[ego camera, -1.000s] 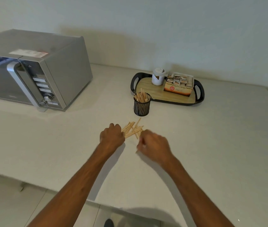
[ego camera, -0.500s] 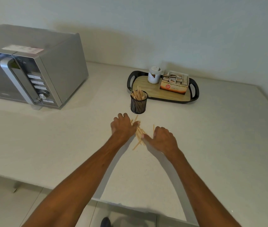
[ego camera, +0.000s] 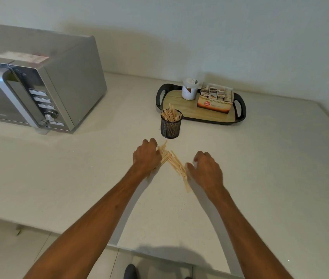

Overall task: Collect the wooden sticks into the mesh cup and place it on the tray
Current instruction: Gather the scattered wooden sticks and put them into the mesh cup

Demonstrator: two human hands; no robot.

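Loose wooden sticks (ego camera: 174,163) lie in a V-shaped heap on the white counter, in front of the black mesh cup (ego camera: 171,127). The cup stands upright and holds several sticks. Just behind it is the black-handled wooden tray (ego camera: 176,101). My left hand (ego camera: 146,156) lies over the heap's left arm with its fingers curled on the sticks, which poke out above and below it. My right hand (ego camera: 206,171) hovers cupped at the heap's right side, its thumb by the sticks, holding nothing.
A white jar (ego camera: 189,89) and an open box of sachets (ego camera: 215,98) occupy the tray's back and right. A silver microwave (ego camera: 38,83) stands at the far left. The counter's front edge (ego camera: 159,252) runs under my forearms.
My hands, which had pressed the sticks together, have moved apart; the right hand has drawn back to the right. The heap now spreads in a V, and the view has shifted.
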